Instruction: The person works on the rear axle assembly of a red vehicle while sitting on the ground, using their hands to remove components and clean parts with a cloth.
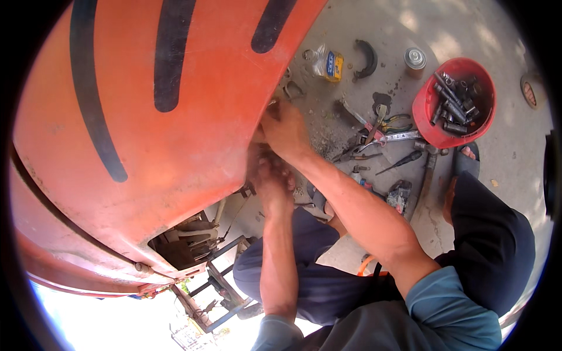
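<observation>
Both my hands work at the lower right edge of a large orange panel [205,134] with black stripes. My right hand [288,131] is closed against that edge, its fingertips partly hidden behind the panel. Just below it, my left hand [274,186] is curled, its fingers slightly blurred, beside a dark, greasy part. What either hand grips is hidden or too small to make out. Beneath the panel, an opening [184,237] shows rods and metal parts.
Hand tools lie on the concrete to the right: an adjustable wrench [398,136], pliers [397,124], a screwdriver [401,161] and a hammer [429,169]. A red helmet-like bowl [425,120] holds many sockets. A can [415,60], a curved dark shoe [366,58] and a yellow-blue box [334,66] stand farther off.
</observation>
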### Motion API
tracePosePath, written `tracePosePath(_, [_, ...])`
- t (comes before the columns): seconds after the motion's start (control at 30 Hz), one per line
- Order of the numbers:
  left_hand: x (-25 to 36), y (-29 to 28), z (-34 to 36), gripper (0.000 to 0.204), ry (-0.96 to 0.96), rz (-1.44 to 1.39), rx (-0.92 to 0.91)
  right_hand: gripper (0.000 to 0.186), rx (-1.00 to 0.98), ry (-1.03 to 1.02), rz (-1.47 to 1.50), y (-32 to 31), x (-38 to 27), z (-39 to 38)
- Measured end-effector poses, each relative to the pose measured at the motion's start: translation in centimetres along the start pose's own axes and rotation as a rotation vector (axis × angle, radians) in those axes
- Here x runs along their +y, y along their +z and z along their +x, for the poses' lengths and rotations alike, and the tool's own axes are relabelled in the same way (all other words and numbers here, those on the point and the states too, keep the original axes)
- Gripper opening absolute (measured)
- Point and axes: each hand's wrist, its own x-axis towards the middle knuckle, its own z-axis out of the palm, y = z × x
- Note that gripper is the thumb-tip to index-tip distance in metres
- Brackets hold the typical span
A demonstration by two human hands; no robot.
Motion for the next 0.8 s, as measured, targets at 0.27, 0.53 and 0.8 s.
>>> tracePosePath(0.27, [-0.5,0.1,0.1,0.032,-0.084,-0.242,-0.025,0.018,-0.017,0.468,0.618,-3.4,4.5,0.3])
tracePosePath(0.53, [0.2,0.7,-0.8,0.031,-0.112,-0.274,-0.118,0.018,-0.09,0.643,0.756,-3.6,5.9,0.6])
tracePosePath(0.8, [-0.9,-2.2,1.0,0.025,-0.095,-0.309,-0.128,0.02,-0.038,0.386,0.19,-2.1,1.6,-0.9])
